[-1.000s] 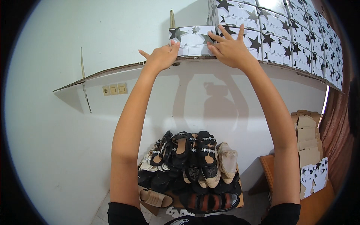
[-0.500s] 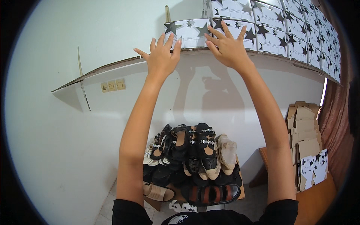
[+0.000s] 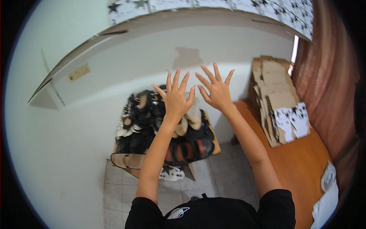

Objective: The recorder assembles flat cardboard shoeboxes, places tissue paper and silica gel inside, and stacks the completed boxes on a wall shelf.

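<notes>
My left hand (image 3: 177, 100) is open with its fingers spread, in front of the heap of shoes and holding nothing. To its right my right hand (image 3: 219, 92) is also open and empty, fingers apart, raised before the white wall. Behind the left hand lie black sandals (image 3: 143, 102) with shiny trim, a beige shoe (image 3: 195, 117) and a brown-and-black strapped sandal (image 3: 189, 151). A tan sandal (image 3: 127, 160) lies at the near left of the heap. Above both hands, white boxes with dark stars (image 3: 171, 4) stand in a row on the shelf.
A wall shelf (image 3: 152, 20) runs across the top. On the right, an orange-brown wooden table (image 3: 293, 168) bears a stack of flat brown cardboard (image 3: 275, 89) and white paper (image 3: 326, 202). A brown curtain (image 3: 328, 76) hangs at far right. Wall switches (image 3: 79, 72) sit at left.
Both hands have come down from the box on the shelf, fingers still spread. The view has tilted downward and turned right, showing more floor and table.
</notes>
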The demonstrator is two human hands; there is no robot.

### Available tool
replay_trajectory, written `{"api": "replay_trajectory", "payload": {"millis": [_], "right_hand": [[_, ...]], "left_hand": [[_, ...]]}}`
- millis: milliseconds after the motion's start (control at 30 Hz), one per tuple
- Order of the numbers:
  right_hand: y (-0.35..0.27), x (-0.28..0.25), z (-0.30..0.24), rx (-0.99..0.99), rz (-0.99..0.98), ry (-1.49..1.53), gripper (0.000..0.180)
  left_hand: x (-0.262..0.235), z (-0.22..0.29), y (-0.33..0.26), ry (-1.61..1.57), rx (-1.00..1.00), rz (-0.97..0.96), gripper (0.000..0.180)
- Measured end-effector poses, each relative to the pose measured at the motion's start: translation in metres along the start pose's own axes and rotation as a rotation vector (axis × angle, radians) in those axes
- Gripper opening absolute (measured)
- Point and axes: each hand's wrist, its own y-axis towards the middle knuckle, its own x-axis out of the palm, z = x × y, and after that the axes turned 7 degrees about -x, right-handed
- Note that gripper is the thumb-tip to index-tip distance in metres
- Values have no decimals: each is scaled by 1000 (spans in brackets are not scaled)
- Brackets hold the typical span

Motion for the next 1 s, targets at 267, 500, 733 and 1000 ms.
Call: {"api": "replay_trajectory", "payload": {"millis": [267,500,733,1000], "right_hand": [[-210,-54,51,295,-324,-97,40],[-361,-117,138,598,-480,-234,42],[-462,-142,225,869,-688,-267,41],[-493,-122,299,968,-768,-146,42]], "left_hand": [[106,138,-119,-253,17,-328,44],[199,282,-183,-447,160,-524,46],[294,388,-204,-463,211,-816,58],[428,444,-165,-439,116,-920,74]]}}
